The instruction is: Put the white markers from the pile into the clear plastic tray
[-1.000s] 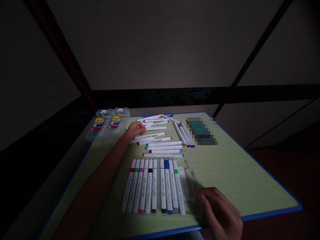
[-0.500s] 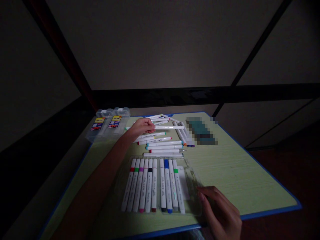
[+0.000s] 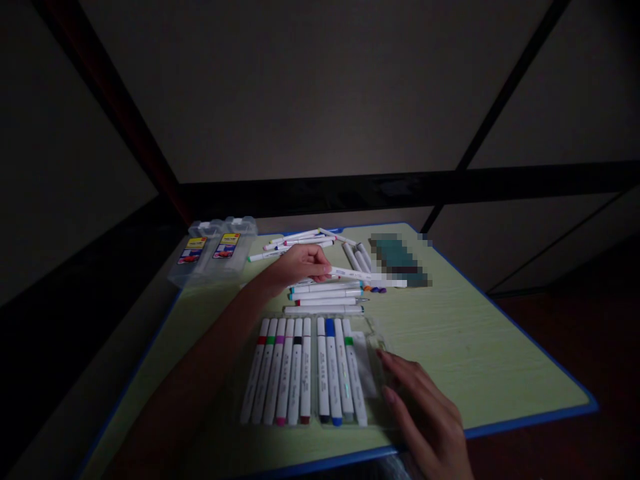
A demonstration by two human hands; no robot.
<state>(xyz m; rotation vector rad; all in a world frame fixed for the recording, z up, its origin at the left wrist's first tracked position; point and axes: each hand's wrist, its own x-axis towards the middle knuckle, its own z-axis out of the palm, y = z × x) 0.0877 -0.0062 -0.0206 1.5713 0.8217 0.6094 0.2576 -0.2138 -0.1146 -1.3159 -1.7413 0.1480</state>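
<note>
My left hand pinches one end of a white marker, which points right above the loose pens. Below it lies an open clear plastic case with a row of white markers in two compartments. Their bands and ends are red, green, purple, black, blue and other colours. At the case's right side is my right hand, fingers apart and nothing between them; whether it touches the case I cannot tell. A pale slip shows in the right compartment beside the last marker.
Loose white markers lie beyond the case, with more at the table's far edge. Two clear plastic cases with labels stand at the far left. A blurred-out dark teal flat object lies far right. The table has a blue edge.
My left hand has brought the marker nearer and to the right, its far end now tilted lower. My right hand has shifted left and up along the case, its fingers more spread.
</note>
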